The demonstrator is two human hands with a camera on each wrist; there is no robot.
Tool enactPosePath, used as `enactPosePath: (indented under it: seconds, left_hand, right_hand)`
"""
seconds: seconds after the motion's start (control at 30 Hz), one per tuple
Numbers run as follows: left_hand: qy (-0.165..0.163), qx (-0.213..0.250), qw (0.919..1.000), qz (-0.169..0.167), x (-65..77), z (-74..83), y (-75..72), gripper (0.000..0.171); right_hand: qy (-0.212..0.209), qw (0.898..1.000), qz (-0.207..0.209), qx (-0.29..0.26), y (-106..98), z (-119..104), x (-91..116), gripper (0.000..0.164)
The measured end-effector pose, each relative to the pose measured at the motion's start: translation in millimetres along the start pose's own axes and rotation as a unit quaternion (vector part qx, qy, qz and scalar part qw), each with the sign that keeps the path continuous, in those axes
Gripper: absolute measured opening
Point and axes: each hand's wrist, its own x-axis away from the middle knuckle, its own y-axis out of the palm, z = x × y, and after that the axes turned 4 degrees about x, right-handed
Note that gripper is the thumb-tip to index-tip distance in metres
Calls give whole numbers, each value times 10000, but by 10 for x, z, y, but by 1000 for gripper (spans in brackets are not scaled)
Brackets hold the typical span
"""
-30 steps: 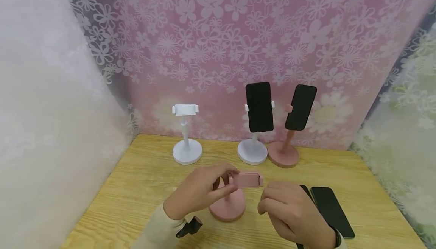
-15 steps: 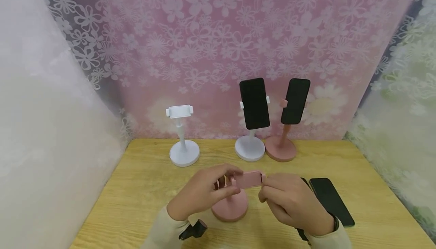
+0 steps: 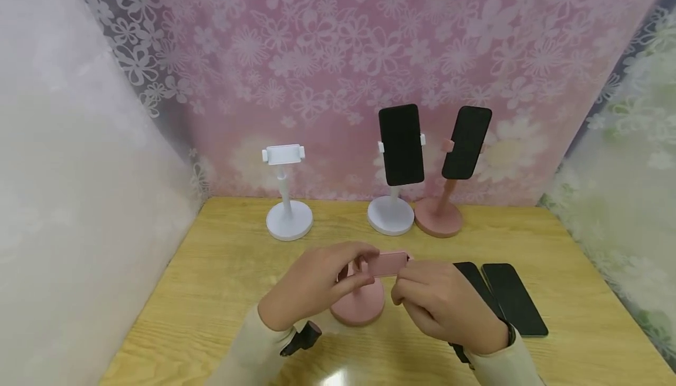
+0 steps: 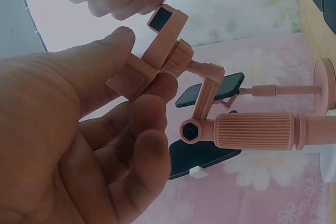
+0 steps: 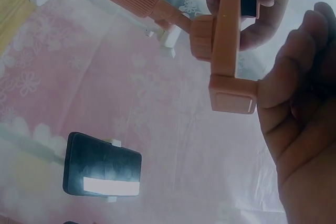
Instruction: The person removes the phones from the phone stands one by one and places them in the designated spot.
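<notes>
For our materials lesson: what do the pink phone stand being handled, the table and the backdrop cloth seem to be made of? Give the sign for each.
Pink phone stand: probably moulded plastic, matte; even colour, ribbed sleeve and a dark, seemingly soft pad in the clamp on the left wrist view.
Table: wood or wood-look laminate; pale grain lines and a glossy glare spot.
Backdrop cloth: thin lace-like fabric; white flower pattern, sheer over pink.
</notes>
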Motion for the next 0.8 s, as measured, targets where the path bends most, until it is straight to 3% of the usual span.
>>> enactPosePath:
  seconds: [0.23,0.53,0.8]
  left_hand:
    - [-115,159,9998,57,37,30,-24,34]
    - [257,78,9995,168,22,16,83,23]
    - [69,441,9988,190,108,33,94,22]
  right_hand:
    - [-39,9999,-53,-144,64,28,-26,39]
    - [432,9978,-58,-500,53,-46,68,33]
    - [460,9953,-29,-855,79,-91,75,33]
